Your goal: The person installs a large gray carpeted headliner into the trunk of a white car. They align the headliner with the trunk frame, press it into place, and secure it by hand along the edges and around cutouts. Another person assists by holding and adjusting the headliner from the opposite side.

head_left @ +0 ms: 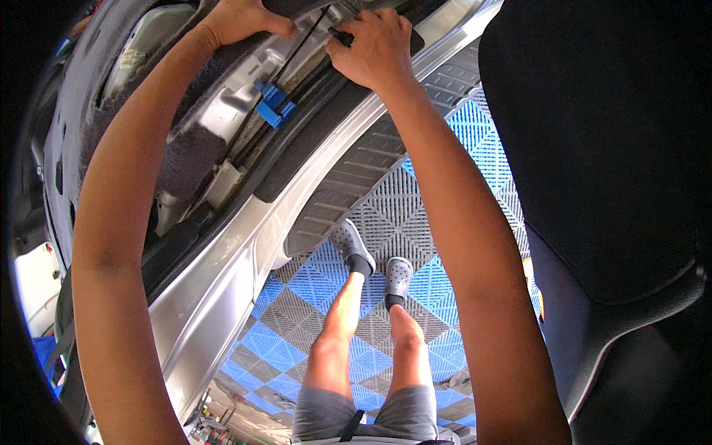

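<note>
My left hand [241, 21] is at the top edge, against dark grey carpet [194, 152] that is folded back from the car's sill. Its thumb stretches out to the right, apart from the hand; the other fingers are cut off by the picture's edge. To the right, my right hand [377, 46] is closed over the sill, with a small black piece [342, 36] between thumb and fingers. Its exact kind cannot be made out. A thin black cable [300, 44] runs between the hands, down toward a blue clip [274, 105] in the sill channel.
A silver door sill [222, 271] slants across, with a dark ribbed step [348, 167] beside it. My legs and grey clogs [399, 276] stand on blue and grey grid floor tiles [311, 285]. A large black seat [593, 148] fills the right side.
</note>
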{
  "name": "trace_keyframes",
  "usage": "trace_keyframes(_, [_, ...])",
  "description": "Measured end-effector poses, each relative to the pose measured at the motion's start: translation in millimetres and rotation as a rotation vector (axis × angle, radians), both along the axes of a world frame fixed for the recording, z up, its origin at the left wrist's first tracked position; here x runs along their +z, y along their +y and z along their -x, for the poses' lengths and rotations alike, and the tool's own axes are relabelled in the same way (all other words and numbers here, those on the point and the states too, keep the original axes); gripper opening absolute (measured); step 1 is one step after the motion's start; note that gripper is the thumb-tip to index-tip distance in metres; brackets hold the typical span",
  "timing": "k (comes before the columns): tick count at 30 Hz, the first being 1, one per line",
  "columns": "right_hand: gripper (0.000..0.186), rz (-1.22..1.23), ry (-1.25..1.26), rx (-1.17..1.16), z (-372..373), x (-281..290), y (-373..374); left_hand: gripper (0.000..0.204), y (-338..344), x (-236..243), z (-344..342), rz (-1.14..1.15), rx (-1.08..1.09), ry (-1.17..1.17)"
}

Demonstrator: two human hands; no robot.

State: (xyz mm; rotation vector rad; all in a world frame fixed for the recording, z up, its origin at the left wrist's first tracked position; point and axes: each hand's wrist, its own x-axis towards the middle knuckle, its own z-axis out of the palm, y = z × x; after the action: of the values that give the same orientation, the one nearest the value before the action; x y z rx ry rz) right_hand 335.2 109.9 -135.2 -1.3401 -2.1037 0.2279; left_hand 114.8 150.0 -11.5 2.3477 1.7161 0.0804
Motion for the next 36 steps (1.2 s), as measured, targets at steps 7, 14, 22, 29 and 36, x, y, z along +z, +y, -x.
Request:
trace_keyframes(7, [0.053, 0.361, -0.244, 0.113, -2.2, 15.0, 7.4, 0.122, -10.3, -4.6, -7.4, 0.050, 0.004, 0.009])
trace_keyframes(14, [0.040, -0.050, 0.009, 0.035, -2.8, -9.3, 0.0, 0.117, -24.0, -44.8, -3.4, -0.185, -0.078, 0.239])
trace_keyframes(22, [0.042, 0.093, 0.185, 0.006, -1.9, 13.3, 3.4, 0.093, -28.4, -59.1, -17.6, -0.377, -0.038, 0.223])
trace_keyframes(29, [0.045, 0.355, 0.134, -0.125, 9.0, 35.2, 16.4, 0.082, -38.0, -42.1, -32.7, -0.178, 0.005, 0.390])
trace_keyframes(36, [0.041, 0.564, 0.022, -0.216, 15.8, 55.5, 25.5, 0.073, -38.9, -26.3, -29.7, -0.081, -0.043, 0.278])
